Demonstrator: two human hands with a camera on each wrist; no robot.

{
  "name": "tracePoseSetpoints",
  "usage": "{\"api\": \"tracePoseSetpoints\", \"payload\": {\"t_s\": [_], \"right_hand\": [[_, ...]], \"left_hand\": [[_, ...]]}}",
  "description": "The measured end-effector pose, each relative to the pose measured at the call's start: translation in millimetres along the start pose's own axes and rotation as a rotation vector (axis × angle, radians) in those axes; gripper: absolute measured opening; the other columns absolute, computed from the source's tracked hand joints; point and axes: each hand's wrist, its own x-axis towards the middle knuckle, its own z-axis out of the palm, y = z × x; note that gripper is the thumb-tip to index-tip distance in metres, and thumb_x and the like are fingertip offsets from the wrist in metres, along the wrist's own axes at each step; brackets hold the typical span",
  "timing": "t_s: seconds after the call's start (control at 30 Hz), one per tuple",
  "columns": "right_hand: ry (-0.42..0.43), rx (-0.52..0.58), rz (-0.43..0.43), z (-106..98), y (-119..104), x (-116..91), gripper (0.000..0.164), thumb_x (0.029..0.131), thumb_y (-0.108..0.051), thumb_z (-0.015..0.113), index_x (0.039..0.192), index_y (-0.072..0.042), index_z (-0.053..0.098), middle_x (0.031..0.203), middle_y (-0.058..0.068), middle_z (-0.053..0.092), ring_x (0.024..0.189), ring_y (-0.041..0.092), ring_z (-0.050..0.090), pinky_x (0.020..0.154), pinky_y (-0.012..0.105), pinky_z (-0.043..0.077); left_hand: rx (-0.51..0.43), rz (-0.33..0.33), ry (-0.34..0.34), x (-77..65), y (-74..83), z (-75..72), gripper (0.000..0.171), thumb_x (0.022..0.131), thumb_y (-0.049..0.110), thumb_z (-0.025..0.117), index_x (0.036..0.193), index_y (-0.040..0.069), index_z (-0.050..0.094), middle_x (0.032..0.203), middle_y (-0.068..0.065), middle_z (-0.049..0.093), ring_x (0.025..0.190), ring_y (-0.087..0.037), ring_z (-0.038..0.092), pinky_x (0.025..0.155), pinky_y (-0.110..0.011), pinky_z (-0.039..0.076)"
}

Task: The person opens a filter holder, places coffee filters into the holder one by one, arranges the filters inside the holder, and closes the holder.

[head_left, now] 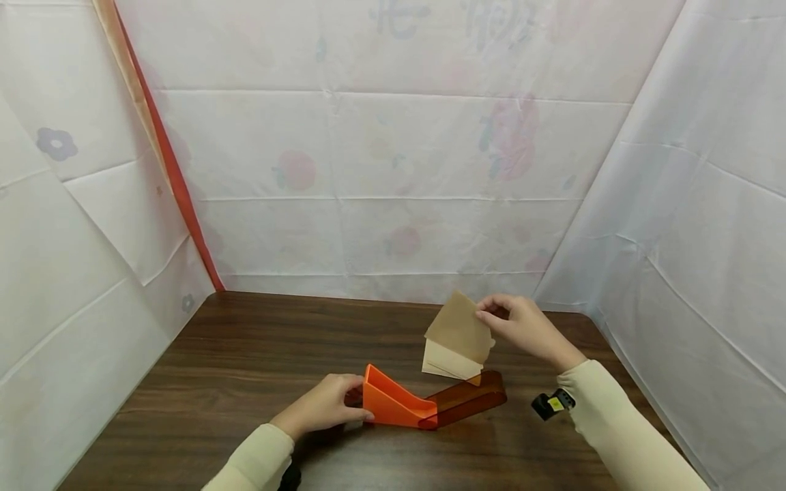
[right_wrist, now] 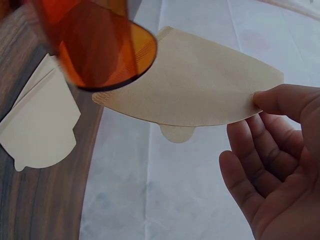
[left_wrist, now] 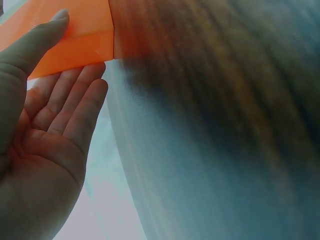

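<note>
My right hand (head_left: 522, 326) pinches a tan paper coffee filter (head_left: 457, 324) by one corner, thumb on one face and fingers behind. In the right wrist view the filter (right_wrist: 200, 80) shows a crimped edge and a small rounded tab. Below it on the table lie more pale filters (head_left: 451, 360), partly overlapped. My left hand (head_left: 328, 407) grips the tall end of an orange wedge-shaped filter holder (head_left: 389, 401), with the thumb (left_wrist: 47, 40) on the near side and the other fingers behind. A see-through amber cover (head_left: 469, 402) extends from the holder's low right end.
The dark wood-grain table (head_left: 245, 354) is bounded by pale patterned cloth at the back (head_left: 393, 150) and sides. A red-orange strip (head_left: 166, 150) runs down the left corner. A small black device (head_left: 552, 404) is strapped at my right wrist.
</note>
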Motion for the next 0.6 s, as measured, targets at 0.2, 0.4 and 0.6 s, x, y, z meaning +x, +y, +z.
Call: {"api": "tracePoseSetpoints", "payload": {"t_s": [0.2, 0.4, 0.6], "right_hand": [[0.005, -0.008, -0.045, -1.2, -7.9, 0.1, 0.011, 0.099, -0.028, 0.067, 0.104, -0.019, 0.072, 0.088, -0.004, 0.067, 0.072, 0.016, 0.059, 0.06, 0.029, 0.05], [0.012, 0.0, -0.082, -1.2, -17.5, 0.2, 0.009, 0.099, -0.028, 0.067, 0.103, -0.021, 0.071, 0.085, -0.005, 0.066, 0.07, 0.015, 0.059, 0.06, 0.028, 0.05], [-0.003, 0.063, -0.115, 0.8, -29.2, -0.9, 0.008, 0.098, -0.024, 0.068, 0.102, -0.018, 0.071, 0.085, -0.002, 0.068, 0.069, 0.025, 0.064, 0.059, 0.028, 0.054]], "left_hand": [[0.0, 0.011, 0.003, -1.4, 0.2, -0.3, 0.036, 0.089, 0.029, 0.079, 0.119, 0.014, 0.067, 0.107, 0.01, 0.069, 0.096, -0.006, 0.066, 0.084, -0.025, 0.055], [0.0, 0.013, 0.004, -1.3, -1.2, -0.1, 0.036, 0.089, 0.03, 0.079, 0.119, 0.014, 0.067, 0.107, 0.011, 0.069, 0.096, -0.006, 0.067, 0.084, -0.025, 0.056], [0.015, 0.031, 0.007, -1.8, -2.3, -0.4, 0.036, 0.089, 0.03, 0.079, 0.118, 0.013, 0.067, 0.107, 0.009, 0.069, 0.095, -0.006, 0.067, 0.083, -0.026, 0.056]]}}
